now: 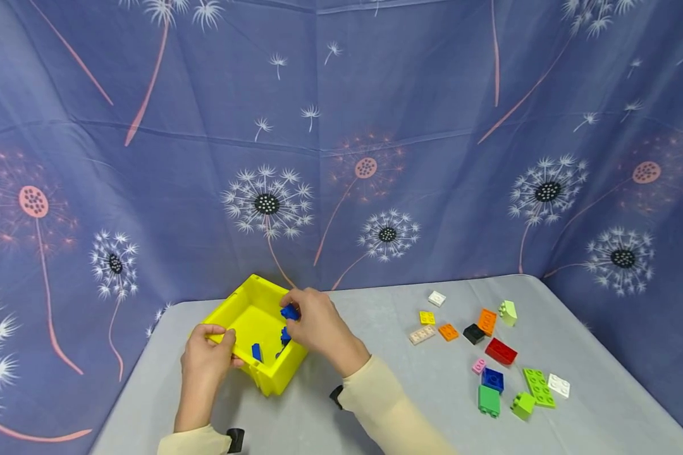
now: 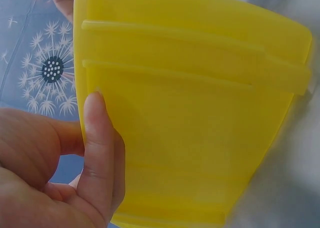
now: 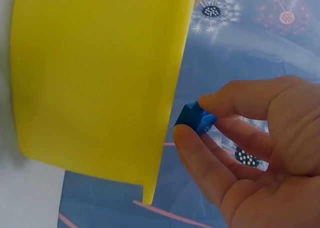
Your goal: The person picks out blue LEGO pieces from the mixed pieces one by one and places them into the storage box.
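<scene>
A yellow plastic bin (image 1: 284, 377) stands at the left of the table, tilted a little in the head view. My left hand (image 1: 205, 363) grips its near left rim, thumb over the edge and fingers (image 2: 97, 153) against the outer wall. Between thumb and fingertips, my right hand (image 1: 319, 323) pinches a small blue toy brick (image 3: 194, 119) just over the bin's right rim. Inside the bin lie a narrow blue brick (image 1: 257, 352) and another blue piece (image 1: 285, 337) by the right wall, partly hidden.
Loose bricks spread over the table's right side, among them a red one (image 1: 501, 352), a black one (image 1: 473, 333), a green one (image 1: 489, 400) and a lime plate (image 1: 539, 387). A blue dandelion-print cloth (image 1: 432, 158) hangs behind the table.
</scene>
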### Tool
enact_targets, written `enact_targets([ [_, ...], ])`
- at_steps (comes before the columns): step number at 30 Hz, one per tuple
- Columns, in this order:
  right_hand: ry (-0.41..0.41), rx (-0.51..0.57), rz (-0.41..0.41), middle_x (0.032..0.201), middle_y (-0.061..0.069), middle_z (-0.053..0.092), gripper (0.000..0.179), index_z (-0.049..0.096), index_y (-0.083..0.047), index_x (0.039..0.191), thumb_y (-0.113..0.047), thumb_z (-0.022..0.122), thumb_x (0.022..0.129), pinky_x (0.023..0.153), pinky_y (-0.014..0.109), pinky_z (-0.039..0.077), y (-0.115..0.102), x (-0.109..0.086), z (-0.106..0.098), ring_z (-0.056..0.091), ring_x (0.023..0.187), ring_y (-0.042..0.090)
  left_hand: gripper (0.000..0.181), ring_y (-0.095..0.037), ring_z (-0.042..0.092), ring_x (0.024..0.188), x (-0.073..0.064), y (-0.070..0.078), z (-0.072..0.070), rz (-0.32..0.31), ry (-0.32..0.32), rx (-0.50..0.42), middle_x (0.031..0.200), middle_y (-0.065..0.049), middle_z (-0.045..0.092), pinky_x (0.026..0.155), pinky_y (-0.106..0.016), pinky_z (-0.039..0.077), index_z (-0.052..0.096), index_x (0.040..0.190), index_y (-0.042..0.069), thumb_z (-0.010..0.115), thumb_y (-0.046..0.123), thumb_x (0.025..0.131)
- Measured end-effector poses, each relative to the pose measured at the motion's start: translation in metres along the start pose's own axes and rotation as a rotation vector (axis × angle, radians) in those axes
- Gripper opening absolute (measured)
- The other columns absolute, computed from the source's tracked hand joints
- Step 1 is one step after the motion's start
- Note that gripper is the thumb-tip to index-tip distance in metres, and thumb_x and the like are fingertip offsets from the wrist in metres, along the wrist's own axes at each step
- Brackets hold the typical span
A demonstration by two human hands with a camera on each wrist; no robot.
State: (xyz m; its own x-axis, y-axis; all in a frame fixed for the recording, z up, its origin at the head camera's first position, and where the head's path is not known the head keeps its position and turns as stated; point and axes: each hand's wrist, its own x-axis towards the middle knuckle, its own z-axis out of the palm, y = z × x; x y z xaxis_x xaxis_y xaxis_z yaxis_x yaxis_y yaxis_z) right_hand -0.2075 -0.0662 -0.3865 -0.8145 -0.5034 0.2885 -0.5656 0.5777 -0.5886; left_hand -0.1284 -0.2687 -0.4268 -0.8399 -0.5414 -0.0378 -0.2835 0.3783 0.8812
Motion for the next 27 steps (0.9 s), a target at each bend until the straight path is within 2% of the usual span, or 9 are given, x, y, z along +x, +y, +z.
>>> enact_targets([
  [10, -0.013, -0.025, -0.037, 0.108, 0.003, 0.07, 0.028, 0.075, -0.011, 0.117, -0.01, 0.078, 0.089, 0.083, 0.023, 0.057, -0.006, -0.002, 0.011, 0.061, 0.092, 0.012, 0.034, -0.021, 0.07, 0.053, 0.0, 0.0, 0.0, -0.005, -0.006, -0.002, 0.08, -0.013, 0.061, 0.052, -0.03, 0.054, 0.049, 0.123, -0.001, 0.06, 0.023, 0.102],
  [27, -0.014, 0.007, -0.042, 0.105, 0.002, 0.067, 0.031, 0.075, -0.012, 0.118, -0.008, 0.075, 0.087, 0.075, 0.019, 0.054, -0.003, -0.006, 0.014, 0.062, 0.087, 0.011, 0.034, -0.02, 0.069, 0.053, 0.001, 0.0, 0.0, -0.002, -0.011, 0.008, 0.08, -0.013, 0.06, 0.051, -0.029, 0.052, 0.049, 0.123, -0.002, 0.06, 0.023, 0.102],
])
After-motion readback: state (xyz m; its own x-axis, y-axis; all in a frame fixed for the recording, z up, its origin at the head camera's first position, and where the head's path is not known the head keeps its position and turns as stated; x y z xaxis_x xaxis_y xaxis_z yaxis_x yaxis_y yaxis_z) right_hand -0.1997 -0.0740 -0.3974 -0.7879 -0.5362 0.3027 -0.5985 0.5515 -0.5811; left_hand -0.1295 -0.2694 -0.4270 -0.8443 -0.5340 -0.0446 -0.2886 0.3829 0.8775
